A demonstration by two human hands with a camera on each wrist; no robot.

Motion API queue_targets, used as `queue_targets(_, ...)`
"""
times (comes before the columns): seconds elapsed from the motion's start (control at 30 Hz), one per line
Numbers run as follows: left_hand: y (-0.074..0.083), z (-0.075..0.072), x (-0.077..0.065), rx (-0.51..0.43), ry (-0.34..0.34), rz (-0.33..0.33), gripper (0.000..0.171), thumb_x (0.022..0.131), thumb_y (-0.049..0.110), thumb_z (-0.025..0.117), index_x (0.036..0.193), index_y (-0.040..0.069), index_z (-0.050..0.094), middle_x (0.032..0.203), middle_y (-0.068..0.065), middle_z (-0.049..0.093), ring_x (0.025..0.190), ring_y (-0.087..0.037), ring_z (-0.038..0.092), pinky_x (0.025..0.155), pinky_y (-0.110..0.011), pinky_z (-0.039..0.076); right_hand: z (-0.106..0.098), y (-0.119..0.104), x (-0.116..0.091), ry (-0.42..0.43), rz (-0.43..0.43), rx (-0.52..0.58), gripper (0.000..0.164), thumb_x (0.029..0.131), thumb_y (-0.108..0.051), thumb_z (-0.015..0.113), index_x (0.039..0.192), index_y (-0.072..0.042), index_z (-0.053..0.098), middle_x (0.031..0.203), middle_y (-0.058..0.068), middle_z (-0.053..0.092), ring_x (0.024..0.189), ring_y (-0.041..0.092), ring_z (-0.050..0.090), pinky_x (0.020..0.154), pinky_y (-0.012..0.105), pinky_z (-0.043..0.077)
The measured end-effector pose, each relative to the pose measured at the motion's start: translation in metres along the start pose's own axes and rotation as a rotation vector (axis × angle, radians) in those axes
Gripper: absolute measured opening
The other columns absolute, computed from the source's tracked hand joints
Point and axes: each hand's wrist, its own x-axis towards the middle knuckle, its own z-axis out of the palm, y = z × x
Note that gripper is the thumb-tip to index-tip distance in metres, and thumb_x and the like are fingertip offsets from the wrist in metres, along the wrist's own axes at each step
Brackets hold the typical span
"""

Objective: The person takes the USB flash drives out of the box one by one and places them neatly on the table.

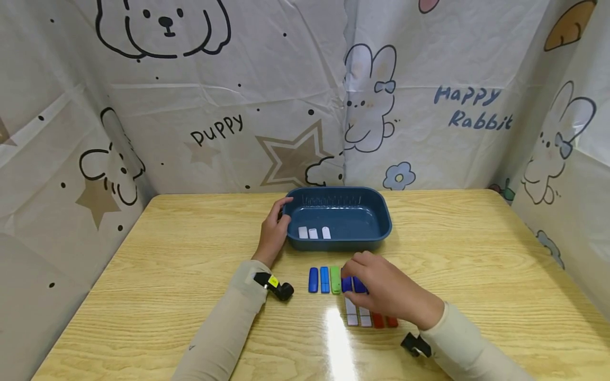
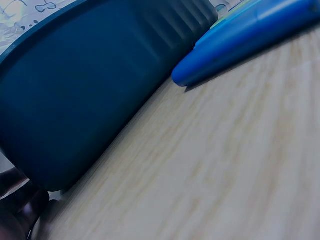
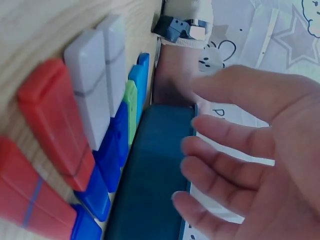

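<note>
A dark blue plastic basin [image 1: 338, 245] stands at the back of the table. My left hand [image 1: 274, 233] holds its left end; in the left wrist view the fingers [image 2: 25, 202] are bent at its corner. Over the rows of small capped sticks, like USB sticks, is my right hand [image 1: 381, 288], holding nothing, fingers loosely bent in the right wrist view. Near it lie a green stick [image 1: 335, 279], dark blue sticks [image 3: 107, 155], white sticks [image 3: 87, 80] and red sticks [image 3: 55, 117]. The hand partly covers these rows in the head view.
Several white pieces [image 1: 313, 233] lie inside the basin along its front wall. Two blue sticks, one a lighter blue stick [image 1: 325, 279], lie left of the green one. A printed cloth [image 1: 286, 106] hangs behind the wooden table [image 1: 167, 275].
</note>
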Motion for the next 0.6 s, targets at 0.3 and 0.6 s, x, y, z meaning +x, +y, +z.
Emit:
queue_targets(0.3,-0.004,-0.001,0.0,-0.01,0.017,0.018,0.044,0.092,0.01,0.044,0.133,0.022,0.054,0.146,-0.001,0.045,0.135,-0.017,0.038,0.111,-0.04,0.029,-0.007,0.005,0.007,0.074,0.005,0.024,0.012,0.081,-0.014,0.073,0.091,-0.016,0.066,0.093,-0.006,0.058,0.084,0.009,0.05,0.072,0.026,0.05)
queue_targets(0.6,-0.003,-0.001,0.0,-0.024,0.01,0.016,0.044,0.092,0.01,0.044,0.133,0.023,0.053,0.147,0.0,0.044,0.136,-0.015,0.036,0.112,-0.038,0.028,-0.012,0.011,0.026,0.107,0.011,0.043,0.008,0.084,-0.013,0.069,0.092,-0.014,0.066,0.093,-0.005,0.06,0.087,0.014,0.054,0.075,0.028,0.051)
